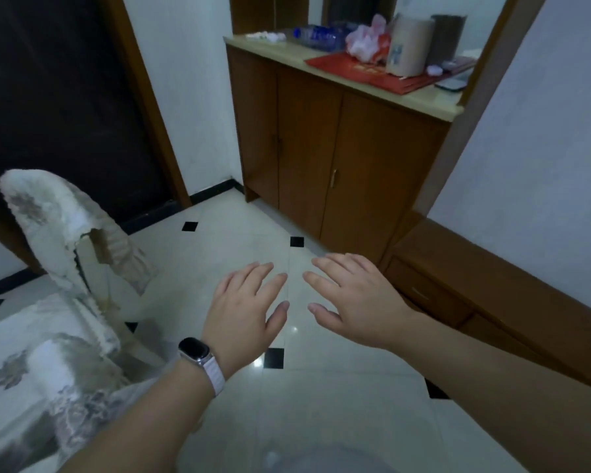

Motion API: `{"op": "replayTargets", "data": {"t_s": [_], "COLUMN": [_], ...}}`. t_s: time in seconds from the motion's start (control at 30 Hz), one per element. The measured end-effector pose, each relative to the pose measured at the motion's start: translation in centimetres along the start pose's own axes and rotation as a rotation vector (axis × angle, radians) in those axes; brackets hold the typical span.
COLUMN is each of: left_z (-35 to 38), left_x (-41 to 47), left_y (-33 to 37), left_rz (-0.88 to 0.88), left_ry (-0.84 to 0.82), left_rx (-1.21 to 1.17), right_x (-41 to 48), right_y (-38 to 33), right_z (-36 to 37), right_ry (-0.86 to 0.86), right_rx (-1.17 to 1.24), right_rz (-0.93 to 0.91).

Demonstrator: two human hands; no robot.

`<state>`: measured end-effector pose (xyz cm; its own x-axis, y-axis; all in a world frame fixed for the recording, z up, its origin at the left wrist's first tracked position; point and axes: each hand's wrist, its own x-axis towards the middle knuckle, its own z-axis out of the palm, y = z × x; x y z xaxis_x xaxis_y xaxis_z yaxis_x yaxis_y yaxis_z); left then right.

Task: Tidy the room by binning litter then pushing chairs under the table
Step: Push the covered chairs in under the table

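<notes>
My left hand (244, 307) and my right hand (354, 297) are held out side by side over the tiled floor, palms down, fingers straight and spread, holding nothing. A watch with a pale strap sits on my left wrist. A chair (69, 240) with a fluffy white cover over its back stands at the left, well apart from both hands. Below it, a table (17, 387) under a white patterned cloth fills the lower left corner. No bin and no litter on the floor are in view.
A brown wooden cabinet (321, 158) stands ahead against the wall; its top carries plastic bottles (316, 35), a pink bag (365, 42), a paper roll (408, 46) and a red folder (362, 70). A low wooden drawer unit (485, 291) runs along the right wall. A dark door (48, 97) is at the left.
</notes>
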<state>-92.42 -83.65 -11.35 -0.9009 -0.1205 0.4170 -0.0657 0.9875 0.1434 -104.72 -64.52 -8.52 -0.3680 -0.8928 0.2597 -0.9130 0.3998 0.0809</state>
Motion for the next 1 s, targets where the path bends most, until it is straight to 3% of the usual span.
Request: {"op": "replayTargets", "data": {"t_s": [0.23, 0.6, 0.83, 1.0], "left_z": [0.0, 0.0, -0.8, -1.8], "left_x": [1.1, -0.8, 0.1, -0.8], "left_y": [-7.1, -14.0, -13.4, -8.9], "left_rz": [-0.138, -0.619, -1.035, -1.326], "left_ry": [0.025, -0.03, -0.037, 0.0], "left_rx": [0.099, 0.333, 0.476, 0.592], "right_x": [10.0, 25.3, 33.1, 34.9], "right_y": [-0.4, -3.1, -4.0, -6.8], "right_z": [3.2, 11.5, 14.2, 14.5], "right_ry": [-0.015, 0.05, 0.057, 0.011], "right_rx": [0.095, 0.358, 0.505, 0.59], "right_rz": [-0.12, -0.591, -0.941, -1.166]}}
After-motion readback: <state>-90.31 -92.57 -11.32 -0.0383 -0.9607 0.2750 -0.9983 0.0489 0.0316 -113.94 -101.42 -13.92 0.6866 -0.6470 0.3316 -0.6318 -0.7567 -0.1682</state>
